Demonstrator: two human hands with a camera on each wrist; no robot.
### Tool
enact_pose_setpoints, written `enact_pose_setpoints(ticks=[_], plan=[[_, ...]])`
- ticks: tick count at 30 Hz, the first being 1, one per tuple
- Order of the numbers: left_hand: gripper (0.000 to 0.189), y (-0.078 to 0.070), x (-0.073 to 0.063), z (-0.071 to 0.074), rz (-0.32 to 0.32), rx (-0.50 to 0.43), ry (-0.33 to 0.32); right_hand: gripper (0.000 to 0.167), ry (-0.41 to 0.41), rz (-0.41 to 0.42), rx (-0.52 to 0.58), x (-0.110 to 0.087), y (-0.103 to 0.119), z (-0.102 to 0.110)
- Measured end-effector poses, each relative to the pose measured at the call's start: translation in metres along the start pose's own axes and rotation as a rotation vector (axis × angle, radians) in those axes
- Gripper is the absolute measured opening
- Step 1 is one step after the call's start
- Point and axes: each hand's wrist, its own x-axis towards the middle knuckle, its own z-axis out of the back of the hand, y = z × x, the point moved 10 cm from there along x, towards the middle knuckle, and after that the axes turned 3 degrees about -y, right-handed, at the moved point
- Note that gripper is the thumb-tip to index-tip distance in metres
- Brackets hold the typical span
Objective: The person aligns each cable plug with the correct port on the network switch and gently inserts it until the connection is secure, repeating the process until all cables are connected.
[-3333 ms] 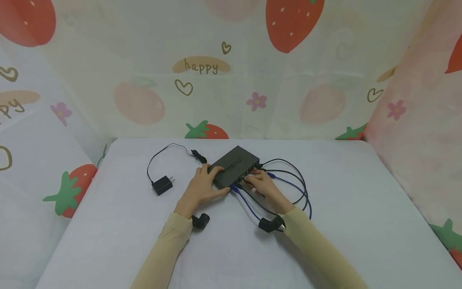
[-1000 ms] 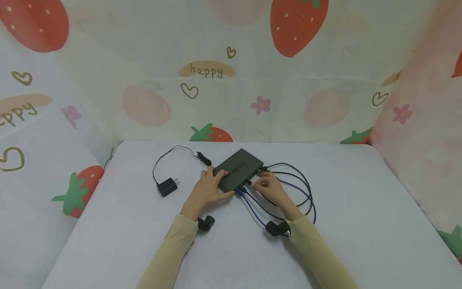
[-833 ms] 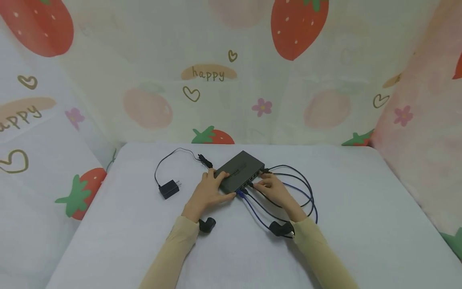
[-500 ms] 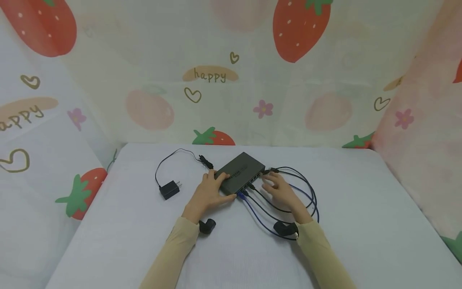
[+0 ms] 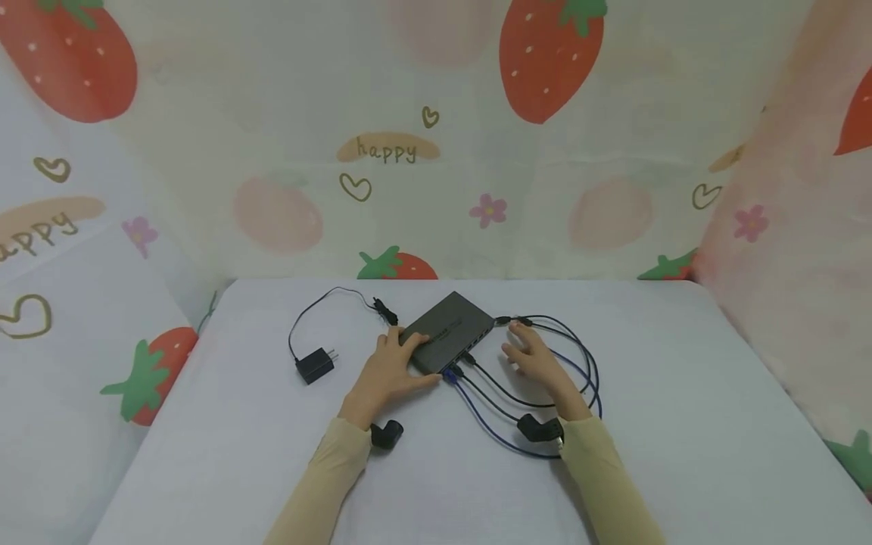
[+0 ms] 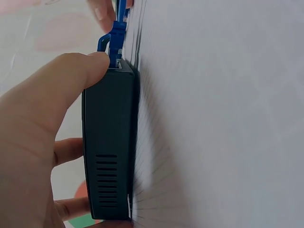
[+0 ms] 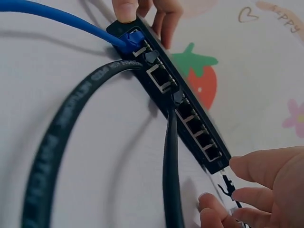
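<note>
A flat black network switch (image 5: pixel 450 327) lies on the white table. My left hand (image 5: pixel 391 372) grips its left end, thumb on the front corner and fingers at the back edge. In the right wrist view a blue plug (image 7: pixel 130 42) sits in the end port, and two black cables are plugged in further along, one port apart; several ports beside them stand empty. My right hand (image 5: pixel 541 367) is off those cables, fingers spread and loosely bent. Its fingertips are close to a loose black plug (image 7: pixel 228 184) by the switch's right corner.
Black and blue network cables (image 5: pixel 594 363) loop on the table right of the switch, partly behind my right wrist. A black power adapter (image 5: pixel 315 366) lies at left, its thin cord (image 5: pixel 309 306) curving to a tied bundle (image 5: pixel 385 310) behind the switch. A strawberry-print curtain (image 5: pixel 409 204) closes the back.
My right hand has let go of a black cable now plugged into the switch and moved right, towards the loose plugs. My left hand keeps its grip on the switch.
</note>
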Motion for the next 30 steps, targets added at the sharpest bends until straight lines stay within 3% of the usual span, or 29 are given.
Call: enact_pose_setpoints(ticks=[13,25,30], plan=[[0.076,0.005,-0.005,-0.005,0.004,-0.045,-0.001,0.043,0.010,-0.024,0.081,-0.001,-0.005,-0.003],[0.077,0.005,-0.005,-0.001,-0.004,-0.046,-0.019,0.037,-0.110,0.100,-0.022,0.002,0.005,0.000],[0.077,0.004,-0.006,-0.004,-0.005,-0.047,-0.009,0.034,-0.124,0.080,-0.041,-0.002,0.003,0.002]])
